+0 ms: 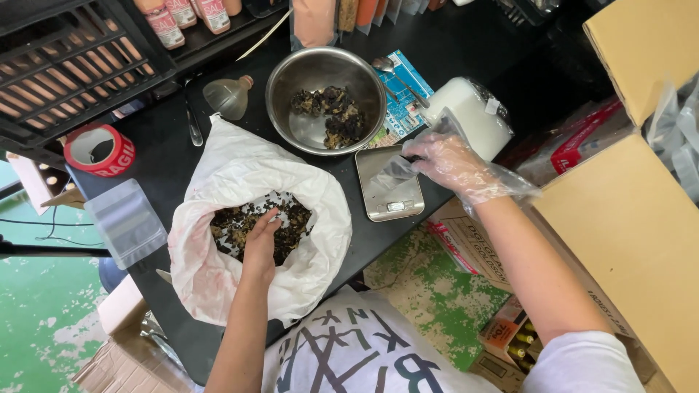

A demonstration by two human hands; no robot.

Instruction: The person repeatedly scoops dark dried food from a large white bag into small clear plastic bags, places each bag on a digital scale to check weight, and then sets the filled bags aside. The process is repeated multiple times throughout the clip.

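Dark desk (pixel 451 44), crowded; green worn floor to the left of it and cardboard boxes (pixel 641 240) to the right. Landmark: the white sack (pixel 240 175), mouth rolled open, sitting at the desk's near edge.

Inside the sack: dark dried pieces (pixel 298 218), loosely heaped. Left hand (pixel 261 244), bare, is down in the sack mouth, fingers curled into the heap; whether it has closed on any pieces cannot be told.

Above and right of the sack: a steel bowl (pixel 291 87) holding a small clump of the same dark material. Just right of the sack, below the bowl: a small metal scale (pixel 389 200), flat, pan uppermost. Right hand (pixel 451 161), in a thin clear plastic glove, is over the scale's upper right corner, pinching a clear plastic bag (pixel 397 171) that hangs against the pan.

Further right of the sack, behind the gloved hand: a white roll in plastic wrap (pixel 473 116). A spoon (pixel 386 67) lies on a blue printed sheet (pixel 408 109) beside the bowl.

Left of the sack: a roll of red and white tape (pixel 76 161) and, nearer, a stack of clear zip bags (pixel 127 222). Above the sack, a small clear funnel-shaped bottle top (pixel 227 96) on its side. Far left corner: a black plastic crate (pixel 65 65); bottles with pink labels (pixel 167 22) stand along the back.
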